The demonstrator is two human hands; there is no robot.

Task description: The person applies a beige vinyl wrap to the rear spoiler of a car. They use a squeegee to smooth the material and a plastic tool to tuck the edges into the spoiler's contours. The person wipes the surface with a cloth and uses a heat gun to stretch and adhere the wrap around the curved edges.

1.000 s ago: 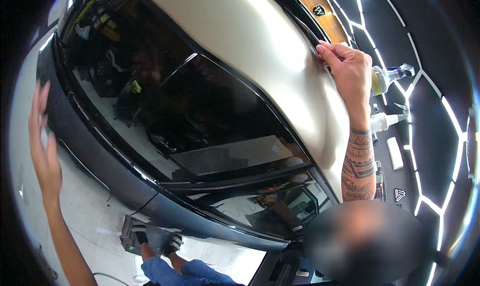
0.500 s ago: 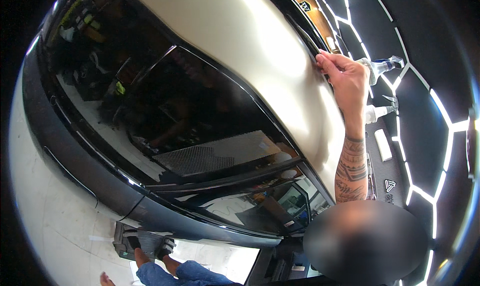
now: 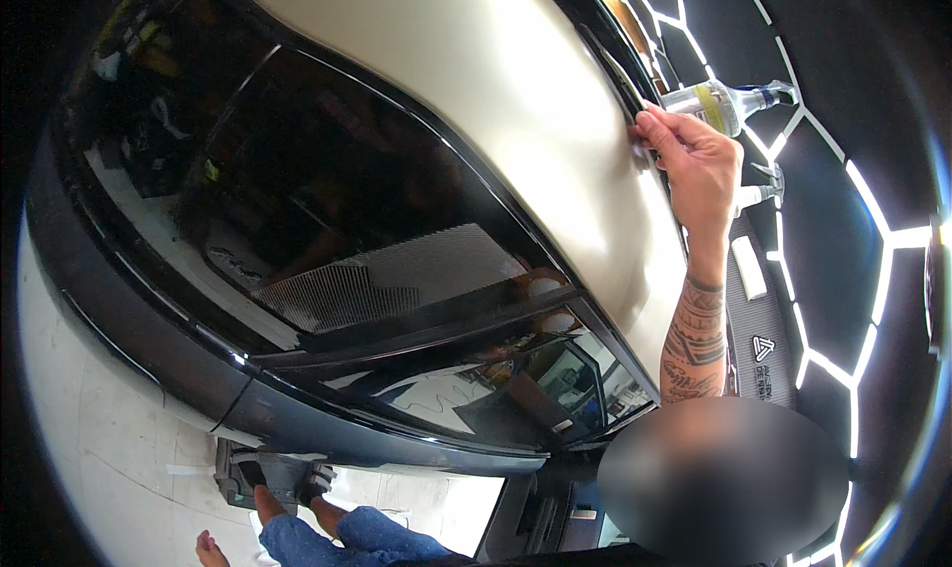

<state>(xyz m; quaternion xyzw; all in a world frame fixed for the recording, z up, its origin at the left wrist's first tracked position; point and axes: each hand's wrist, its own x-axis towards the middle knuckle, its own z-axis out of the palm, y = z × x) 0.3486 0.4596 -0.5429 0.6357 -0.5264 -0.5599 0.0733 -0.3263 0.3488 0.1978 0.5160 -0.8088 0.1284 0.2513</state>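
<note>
My right hand point(image 3: 696, 166), on a raised tattooed forearm, is closed with thumb and fingertips pinched together at the far edge of the pale roof point(image 3: 496, 101). What lies between the fingertips is too small to make out. A thin dark strip point(image 3: 620, 76) runs along the roof edge up to that pinch. Just past the knuckles is a clear spray bottle point(image 3: 719, 109) with a yellowish label, and another spray bottle point(image 3: 762, 192) is beyond the wrist. At the lower left, partly cut off, my left hand point(image 3: 209, 550) has its fingers stretched out and holds nothing.
Dark side windows point(image 3: 337, 170) and the grey body side point(image 3: 188, 369) of the car fill the left. My feet stand on a dark step point(image 3: 233, 483) above the pale floor point(image 3: 129, 488). A white block point(image 3: 749, 268) and bright light strips point(image 3: 813, 250) are at the right. A blur hides my upper arm.
The view has shifted, so the car and step appear farther left. My right hand keeps its pinch at the roof edge, and more of the nearer spray bottle shows.
</note>
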